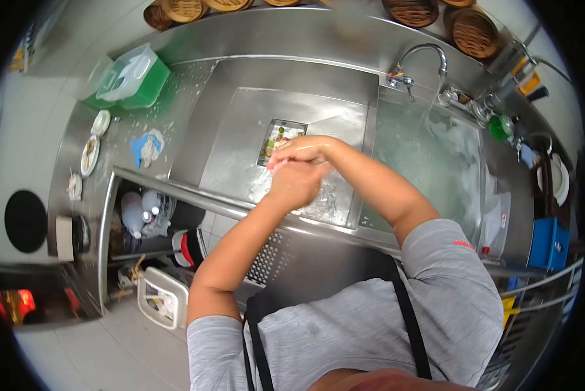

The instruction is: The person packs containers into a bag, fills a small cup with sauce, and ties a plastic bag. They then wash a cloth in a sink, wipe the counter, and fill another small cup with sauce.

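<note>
My left hand (pixel 298 185) and my right hand (pixel 300 150) meet above the left steel sink basin (pixel 230 150). Both look wet. The right hand curls over the fingers of the left, and the fingers of both are bent and partly hidden. Whether anything lies between them I cannot make out. Just beyond the hands, a square drain strainer (pixel 264 148) holds food scraps in green, white and reddish bits. Water shines on the basin floor beneath my hands.
To the right, a basin of cloudy water (pixel 423 156) sits under a running faucet (pixel 429 47). A green-filled plastic tub (pixel 136 77), small dishes (pixel 90 155) and a blue-and-white cloth (pixel 148 148) lie on the left counter. Bamboo steamers (pixel 473 34) line the back. Below left stands a white bin (pixel 164 298).
</note>
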Motion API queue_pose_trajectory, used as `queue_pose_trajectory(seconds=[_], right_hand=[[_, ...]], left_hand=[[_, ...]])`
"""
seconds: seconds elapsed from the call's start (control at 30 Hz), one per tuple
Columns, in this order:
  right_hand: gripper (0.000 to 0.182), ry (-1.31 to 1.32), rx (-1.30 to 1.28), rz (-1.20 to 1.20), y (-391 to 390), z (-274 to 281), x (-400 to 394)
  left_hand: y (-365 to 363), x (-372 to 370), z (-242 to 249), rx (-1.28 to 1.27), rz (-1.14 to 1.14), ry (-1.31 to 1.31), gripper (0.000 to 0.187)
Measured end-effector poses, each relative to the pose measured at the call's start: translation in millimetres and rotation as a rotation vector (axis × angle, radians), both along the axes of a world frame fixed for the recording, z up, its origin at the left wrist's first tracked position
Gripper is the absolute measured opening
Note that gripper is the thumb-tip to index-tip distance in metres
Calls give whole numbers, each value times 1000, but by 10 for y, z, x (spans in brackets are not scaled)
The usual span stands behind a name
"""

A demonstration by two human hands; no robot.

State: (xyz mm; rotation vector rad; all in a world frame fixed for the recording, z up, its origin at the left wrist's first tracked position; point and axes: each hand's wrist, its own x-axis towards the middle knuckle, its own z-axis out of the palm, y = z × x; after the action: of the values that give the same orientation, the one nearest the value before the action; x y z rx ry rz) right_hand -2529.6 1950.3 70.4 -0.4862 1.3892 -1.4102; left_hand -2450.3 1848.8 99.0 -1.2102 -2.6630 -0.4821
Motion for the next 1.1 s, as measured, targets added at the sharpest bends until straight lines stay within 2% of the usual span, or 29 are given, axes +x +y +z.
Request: queue_pose_trajectory(seconds=[0.03,0.07,0.1,0.13,0.17,0.23,0.27,0.3,0.33,0.37,0.4,0.47,0.53,0.57,0.6,0.67,0.73,0.83,0.93,0.97,1.0,1.07,1.1], right_hand=[[36,-215,-116,-24,194,-25,-8],[37,-236,-98,-70,365,-76,-39],[40,-259,-82,-117,520,-151,-70],[42,-283,-66,-163,665,-240,-75],[46,-319,-176,-206,824,-335,-81],[57,-405,-396,-257,902,-491,-126],[61,-371,-424,-184,794,-445,-59],[66,-338,-455,-109,706,-325,100],[71,-303,-486,-31,608,-235,263],[80,-308,-539,66,463,-196,416],[80,-359,-546,108,317,-116,586],[68,-216,-412,0,40,73,901],[49,-31,-247,39,-182,5,1066],[34,20,-325,56,-308,-51,1169],[31,-27,-375,51,-432,-13,1322],[20,123,-384,109,-690,-20,1573],[15,219,-439,281,-928,37,1900],[16,100,-447,453,-1258,-29,2425],[20,-155,-348,578,-1514,-48,3165],[21,-231,-313,606,-1554,-22,3455],[23,-306,-278,631,-1583,12,3762],[25,-276,-203,727,-1588,105,4422],[25,-267,-176,776,-1574,168,4760]], left_hand=[[21,-23,24,221,127,117,19],[34,77,200,524,364,-269,19],[47,78,261,978,532,-591,24],[-24,0,223,1163,572,-521,29],[-80,-70,180,1348,613,-431,35],[-137,20,213,1732,627,-606,43],[-212,107,244,1934,613,-665,47],[-215,182,249,1914,763,-622,52],[-193,269,216,1859,787,-531,51],[-206,393,180,1783,875,-554,47],[-230,532,169,1713,962,-576,42],[-270,896,202,1573,915,-647,33],[-481,1283,-37,1210,1097,-391,21],[-555,1522,-61,1172,1138,-398,18],[-621,1780,-69,1140,1182,-410,18],[-620,2325,40,1098,1373,-599,23],[-677,2793,-267,962,1340,-256,26],[-604,3438,-246,1110,1367,-143,30],[-458,4190,19,1498,1533,-306,34],[-480,4467,-12,1513,1501,-378,43],[-408,4710,10,1653,1406,-253,46],[-228,5213,56,1886,1176,-5,53],[-225,5537,21,1808,1163,-53,62]])
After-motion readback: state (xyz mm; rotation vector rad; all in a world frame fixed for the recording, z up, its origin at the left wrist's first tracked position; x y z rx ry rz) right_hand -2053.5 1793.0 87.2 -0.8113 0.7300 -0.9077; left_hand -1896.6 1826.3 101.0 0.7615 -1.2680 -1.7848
